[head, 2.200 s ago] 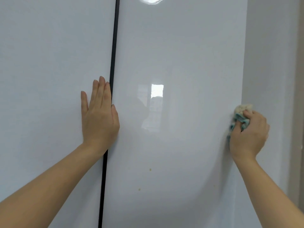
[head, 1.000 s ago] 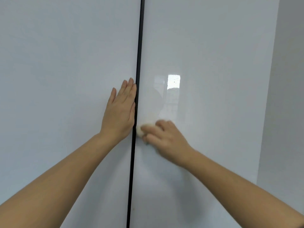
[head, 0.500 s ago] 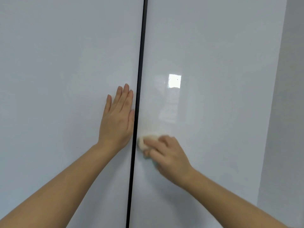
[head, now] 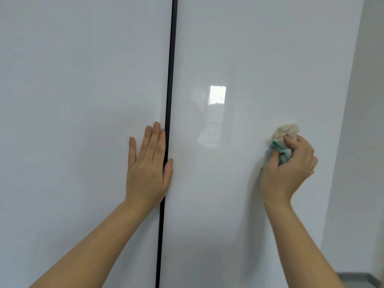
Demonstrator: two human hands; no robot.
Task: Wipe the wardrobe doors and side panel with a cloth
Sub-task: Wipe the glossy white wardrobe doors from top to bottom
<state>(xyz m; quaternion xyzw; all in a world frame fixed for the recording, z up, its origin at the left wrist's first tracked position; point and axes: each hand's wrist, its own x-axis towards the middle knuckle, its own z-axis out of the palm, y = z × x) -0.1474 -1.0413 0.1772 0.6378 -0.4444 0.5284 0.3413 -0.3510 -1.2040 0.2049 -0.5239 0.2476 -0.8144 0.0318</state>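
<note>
Two glossy white wardrobe doors fill the view, the left door (head: pixel 79 121) and the right door (head: pixel 245 59), split by a thin black gap (head: pixel 169 90). My left hand (head: pixel 148 169) lies flat with straight fingers on the left door, its thumb reaching over the gap. My right hand (head: pixel 287 169) grips a bunched cream and teal cloth (head: pixel 284 137) and holds it against the right door, toward its right edge.
A pale wall (head: pixel 361 142) runs along the right of the wardrobe. A grey surface (head: pixel 361 281) shows at the bottom right corner. A bright window reflection (head: pixel 217 95) sits on the right door.
My right hand has swept the cloth from beside the black gap across to the right part of the right door. My left hand stays flat by the gap.
</note>
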